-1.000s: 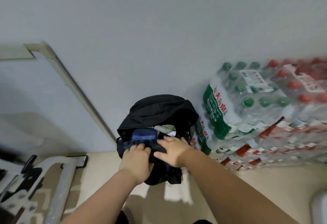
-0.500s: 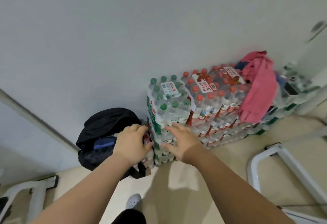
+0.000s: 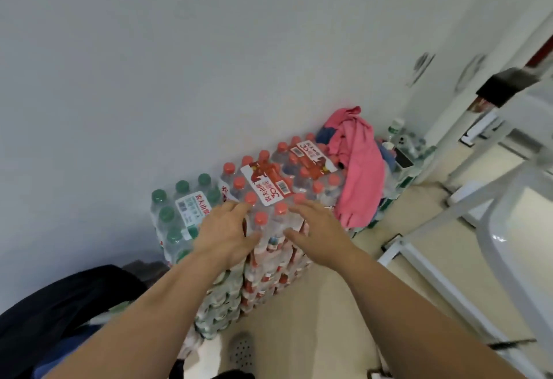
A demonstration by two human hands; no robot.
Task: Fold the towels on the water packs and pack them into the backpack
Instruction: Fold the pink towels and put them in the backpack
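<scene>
Both hands have risen from the front of the water packs to their top, and the backpack now sits in the lower left corner. The left hand (image 3: 224,233) and right hand (image 3: 318,229) are side by side over the near red-capped pack (image 3: 269,191), fingers spread and relaxed, grasping nothing. I cannot tell whether they touch the caps.

Three packs show on top of the stack: one green-capped pack (image 3: 182,209) at the left, then the near one and the far red-capped pack (image 3: 309,157). One pink towel (image 3: 360,169) lies crumpled at the stack's far end, draped down its front, apart from both hands. A blue cloth (image 3: 324,135) peeks from behind it.

The black backpack (image 3: 59,303) stands left of the stack. White frame legs (image 3: 443,229) stand to the right, and one grey shoe (image 3: 243,351) is on the floor (image 3: 344,333).
</scene>
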